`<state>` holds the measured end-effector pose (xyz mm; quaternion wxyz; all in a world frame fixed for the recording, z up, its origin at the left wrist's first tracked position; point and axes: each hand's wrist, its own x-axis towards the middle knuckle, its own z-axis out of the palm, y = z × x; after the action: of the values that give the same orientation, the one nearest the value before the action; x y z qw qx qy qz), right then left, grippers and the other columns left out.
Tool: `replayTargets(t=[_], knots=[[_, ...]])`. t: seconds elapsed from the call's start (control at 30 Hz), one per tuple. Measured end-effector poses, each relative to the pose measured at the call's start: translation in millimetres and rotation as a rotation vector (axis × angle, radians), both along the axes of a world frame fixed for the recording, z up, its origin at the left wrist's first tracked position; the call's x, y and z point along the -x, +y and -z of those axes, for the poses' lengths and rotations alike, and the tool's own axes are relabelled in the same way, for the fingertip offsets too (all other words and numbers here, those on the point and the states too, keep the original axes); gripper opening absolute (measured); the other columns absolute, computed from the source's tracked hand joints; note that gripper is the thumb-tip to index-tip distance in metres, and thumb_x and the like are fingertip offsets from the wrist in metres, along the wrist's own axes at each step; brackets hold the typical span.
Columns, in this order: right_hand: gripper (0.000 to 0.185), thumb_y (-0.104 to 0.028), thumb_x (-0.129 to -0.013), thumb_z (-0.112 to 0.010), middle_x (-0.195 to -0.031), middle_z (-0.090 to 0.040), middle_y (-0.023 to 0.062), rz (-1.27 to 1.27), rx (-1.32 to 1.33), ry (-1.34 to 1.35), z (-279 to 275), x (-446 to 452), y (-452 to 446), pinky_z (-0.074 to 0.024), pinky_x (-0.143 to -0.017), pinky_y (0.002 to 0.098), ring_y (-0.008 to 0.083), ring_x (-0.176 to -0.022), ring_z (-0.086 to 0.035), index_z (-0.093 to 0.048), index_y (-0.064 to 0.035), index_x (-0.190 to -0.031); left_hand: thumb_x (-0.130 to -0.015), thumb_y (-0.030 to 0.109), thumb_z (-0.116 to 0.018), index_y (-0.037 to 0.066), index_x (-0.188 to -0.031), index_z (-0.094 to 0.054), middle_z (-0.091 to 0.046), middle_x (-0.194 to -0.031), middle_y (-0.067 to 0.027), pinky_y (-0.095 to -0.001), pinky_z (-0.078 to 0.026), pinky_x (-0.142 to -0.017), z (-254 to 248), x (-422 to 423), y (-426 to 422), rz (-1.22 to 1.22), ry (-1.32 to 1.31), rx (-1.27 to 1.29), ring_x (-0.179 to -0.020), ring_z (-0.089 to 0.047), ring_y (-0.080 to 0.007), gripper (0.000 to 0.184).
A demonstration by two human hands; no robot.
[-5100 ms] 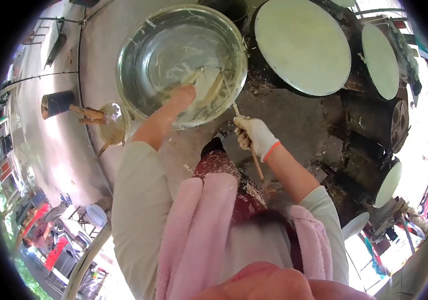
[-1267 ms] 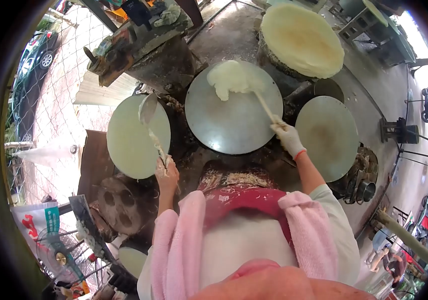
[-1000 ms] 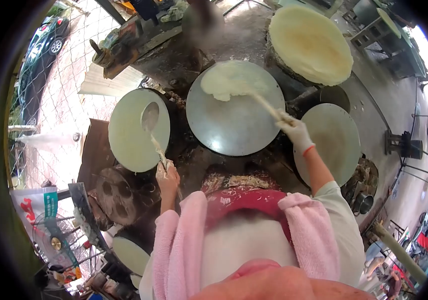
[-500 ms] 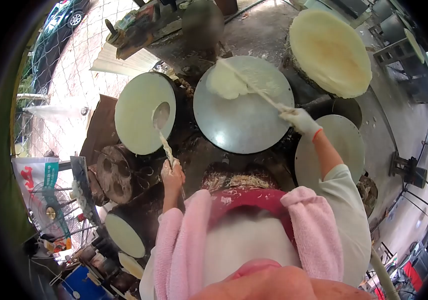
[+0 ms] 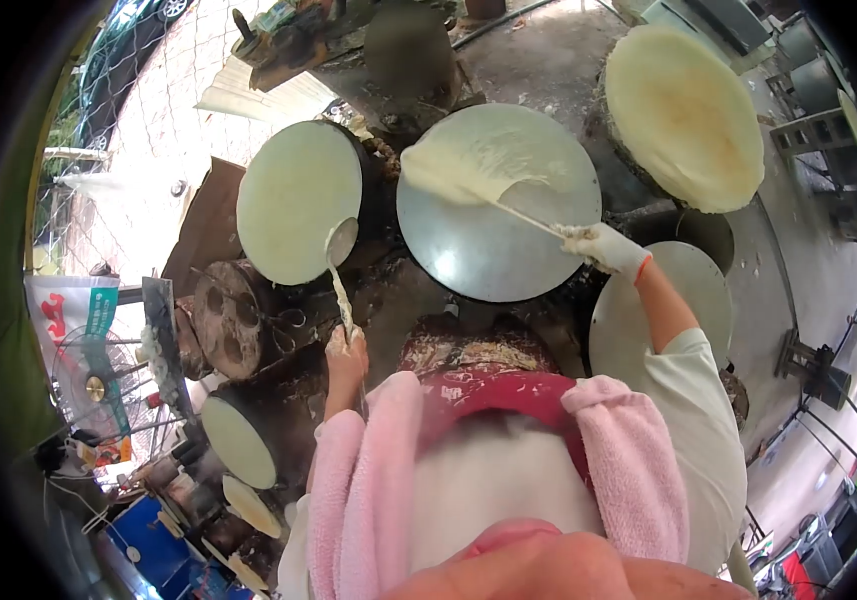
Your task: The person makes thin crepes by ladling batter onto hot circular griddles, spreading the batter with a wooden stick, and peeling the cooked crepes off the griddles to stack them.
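Note:
My left hand (image 5: pixel 347 352) is closed around the batter-caked handle of a ladle (image 5: pixel 345 242). The ladle's round bowl is at the near right edge of the left griddle (image 5: pixel 294 200), which a pale sheet of batter covers. In a white glove, my right hand (image 5: pixel 601 246) grips a thin-handled spreader (image 5: pixel 529 216). Its far end lies in wet batter (image 5: pixel 449 172) on the middle griddle (image 5: pixel 509 262). That batter is smeared over the far part of the plate, thick at the left and thin and streaky at the right. The near part is bare, shiny metal.
A stack of round pancakes (image 5: pixel 689 120) stands at the far right. Another griddle (image 5: pixel 654 315) lies beneath my right forearm, and a smaller pale one (image 5: pixel 239 442) sits at lower left. A round block with hollows (image 5: pixel 234 320) and a fan (image 5: pixel 97 385) are on the left.
The spreader's end has come nearer and right, and the batter on the middle griddle has spread in a wider smear. The ladle has shifted right, to the left griddle's edge. The view has shifted slightly.

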<state>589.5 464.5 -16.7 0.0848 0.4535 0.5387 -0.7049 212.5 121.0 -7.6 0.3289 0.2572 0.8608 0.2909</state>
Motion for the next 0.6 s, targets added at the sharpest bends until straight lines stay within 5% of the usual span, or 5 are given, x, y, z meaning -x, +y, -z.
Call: replayTargets(t=[0.23, 0.4, 0.43, 0.57, 0.6], knots=[[0.047, -0.020, -0.088, -0.067, -0.083, -0.060, -0.0064, 0.091, -0.217, 0.098, 19.5, -6.9, 36.5, -0.0330, -0.047, 0.0198, 0.0023, -0.054, -0.039, -0.059, -0.0065, -0.132, -0.094, 0.020, -0.053, -0.008, -0.099, -0.056, -0.058, -0.101, -0.0336, -0.0510, -0.048, -0.077, 57.1, 35.9, -12.0, 0.526, 0.763, -0.082, -0.093, -0.058, -0.0473, 0.029], [0.048, -0.019, -0.088, -0.066, -0.102, -0.064, -0.0021, -0.128, -0.050, 0.006, 27.8, -12.7, 13.1, -0.0312, -0.046, 0.0211, 0.0022, -0.053, -0.036, -0.057, -0.0040, -0.133, -0.095, 0.021, -0.054, -0.003, -0.091, -0.046, -0.058, -0.088, -0.0284, -0.0528, -0.048, -0.069, 22.2, 25.7, 81.4, 0.415, 0.532, 0.021, -0.081, -0.058, -0.0485, 0.025], [0.048, -0.019, -0.089, -0.066, -0.117, -0.063, 0.0026, -0.152, -0.022, 0.034, 34.9, -25.0, 13.4, -0.0432, -0.059, 0.0202, 0.0039, -0.066, -0.051, -0.057, -0.0031, -0.133, -0.095, 0.019, -0.054, -0.001, -0.091, -0.045, -0.059, -0.081, -0.0262, -0.0514, -0.050, -0.063, 39.2, 34.3, 91.2, 0.512, 0.655, -0.021, -0.074, -0.060, -0.0458, 0.023], [0.050, -0.021, -0.088, -0.067, -0.130, -0.060, 0.0087, 0.148, -0.300, 0.174, 48.4, -47.2, 19.1, -0.0357, -0.105, 0.0253, 0.0116, -0.115, -0.055, -0.057, -0.0021, -0.133, -0.096, 0.021, -0.053, 0.000, -0.095, -0.047, -0.061, -0.074, -0.0258, -0.0511, -0.051, -0.061, 48.3, 38.2, 137.9, 0.675, 0.752, -0.005, -0.072, -0.063, -0.0437, 0.022], [0.050, -0.021, -0.088, -0.066, -0.132, -0.059, 0.0097, 0.086, -0.383, 0.196, 58.2, -41.8, 22.9, -0.0384, -0.101, 0.0242, 0.0114, -0.111, -0.056, -0.057, -0.0021, -0.133, -0.096, 0.021, -0.053, 0.000, -0.095, -0.046, -0.061, -0.074, -0.0251, -0.0503, -0.052, -0.061, 52.2, 39.3, 144.2, 0.685, 0.767, 0.035, -0.072, -0.064, -0.0427, 0.023]])
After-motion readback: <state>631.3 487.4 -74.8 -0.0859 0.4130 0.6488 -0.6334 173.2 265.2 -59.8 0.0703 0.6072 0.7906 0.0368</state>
